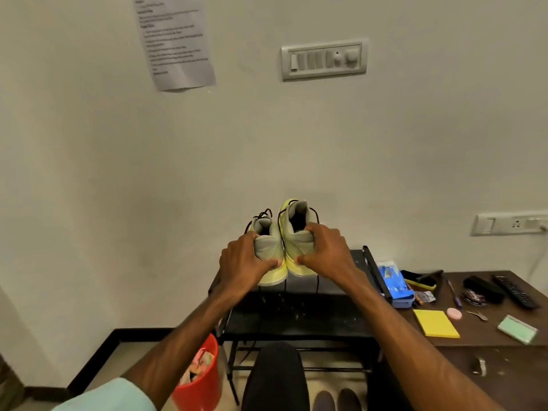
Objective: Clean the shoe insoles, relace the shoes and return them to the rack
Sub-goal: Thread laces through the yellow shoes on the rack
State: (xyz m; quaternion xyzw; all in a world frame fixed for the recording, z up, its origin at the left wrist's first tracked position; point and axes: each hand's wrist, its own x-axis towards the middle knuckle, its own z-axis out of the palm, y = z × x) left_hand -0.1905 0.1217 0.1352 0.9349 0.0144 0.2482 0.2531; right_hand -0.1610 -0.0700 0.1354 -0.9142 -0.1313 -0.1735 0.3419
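Gripping one shoe each, both hands reach out over the black rack that stands against the wall. The left hand is curled round the heel of the left shoe, thumb pressed to the sole edge. The right hand holds the right shoe the same way, with fingers hooked over the collar and thumb low on the heel. The shoes are pale grey and yellow, side by side and touching, with heels toward the person and openings showing. They sit right at the rack's top shelf; whether the soles rest on it I cannot tell. Black laces loop over the tongues, and loose ends hang down in front of the shelf.

Just right of the rack is a brown worktop. It carries a blue box at its near-left edge, a brush beside that, a pen, a remote, a yellow pad and a small pink disc. A red bucket with scraps inside stands on the floor left of the rack. Dark shoes show at the bottom edge. On the wall above are a switch panel, a printed sheet and, far right, a socket.
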